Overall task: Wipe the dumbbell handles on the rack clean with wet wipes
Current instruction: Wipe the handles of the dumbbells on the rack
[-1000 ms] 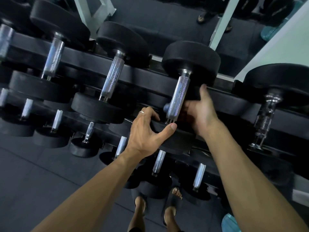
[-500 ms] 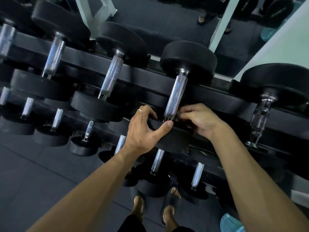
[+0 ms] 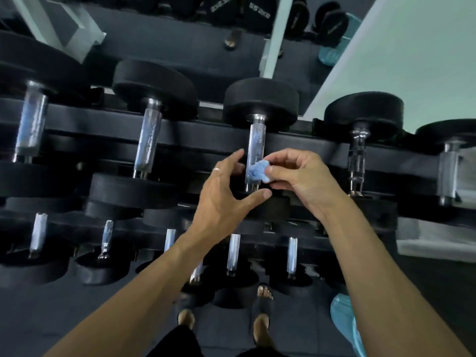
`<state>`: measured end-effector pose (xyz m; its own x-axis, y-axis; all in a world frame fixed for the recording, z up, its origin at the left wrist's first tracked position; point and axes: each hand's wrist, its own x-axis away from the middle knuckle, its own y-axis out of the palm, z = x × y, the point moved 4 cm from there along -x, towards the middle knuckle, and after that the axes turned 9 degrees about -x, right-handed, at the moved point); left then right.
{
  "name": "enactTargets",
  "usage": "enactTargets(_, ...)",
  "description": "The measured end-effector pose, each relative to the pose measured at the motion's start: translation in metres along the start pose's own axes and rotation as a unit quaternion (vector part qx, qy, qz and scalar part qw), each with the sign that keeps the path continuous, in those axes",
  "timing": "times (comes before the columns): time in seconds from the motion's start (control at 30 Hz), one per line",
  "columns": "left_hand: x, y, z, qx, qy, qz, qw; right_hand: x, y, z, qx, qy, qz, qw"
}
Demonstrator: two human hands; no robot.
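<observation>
The dumbbell handle (image 3: 256,153) is a bright knurled steel bar between two black rubber heads, lying across the top shelf of the rack (image 3: 206,136) about midway along it. A crumpled pale-blue wipe (image 3: 257,171) sits bunched against the handle's lower half. The right hand (image 3: 304,179) pinches the wipe between thumb and curled fingers. The left hand (image 3: 226,197) is spread wide just beside it, thumb lying on the near rubber head (image 3: 273,204), fingers straight. The handle's near end is hidden behind the wipe and the hands. The lower shelves are dim, their smaller dumbbells hard to make out.
</observation>
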<state>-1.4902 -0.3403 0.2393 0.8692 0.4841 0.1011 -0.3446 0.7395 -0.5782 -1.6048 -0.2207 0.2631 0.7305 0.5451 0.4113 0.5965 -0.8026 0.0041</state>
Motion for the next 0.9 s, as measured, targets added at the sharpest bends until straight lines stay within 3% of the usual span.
enactTargets(0.17, -0.011, -0.025, 0.008, 0.064, 0.084, -0.005, 0.994, 0.012, 0.026, -0.006, -0.044, -0.031, 0.074, 0.996)
enactTargets(0.3, -0.022, -0.036, 0.000, 0.156, 0.031, -0.027, 0.987, 0.020, 0.035, -0.005, -0.049, -0.038, 0.079, 0.995)
enactTargets(0.4, -0.036, -0.035, -0.014, 0.195, -0.047, -0.030, 0.979, 0.024, 0.024, 0.001, -0.019, -0.061, 0.196, 0.978)
enactTargets(0.47, -0.049, -0.026, -0.029, 0.191, -0.108, -0.021, 0.975, 0.025, 0.015, 0.015, 0.043, -0.056, 0.282, 0.957)
enactTargets(0.53, -0.059, -0.011, -0.041, 0.177, -0.153, -0.036, 0.972, 0.023, 0.014, 0.037, 0.095, -0.024, 0.304, 0.948)
enactTargets(0.67, -0.069, 0.011, -0.049, 0.144, -0.142, -0.120, 0.972, 0.023, 0.023, 0.063, 0.077, 0.004, 0.329, 0.941)
enactTargets(0.8, -0.077, 0.010, -0.057, -0.009, -0.133, -0.222, 0.966, 0.023, 0.028, 0.065, 0.048, -0.011, 0.355, 0.934)
enactTargets(0.9, -0.079, 0.010, -0.054, 0.092, -0.150, -0.229, 0.957, 0.024, 0.030, 0.066, 0.045, -0.018, 0.357, 0.933)
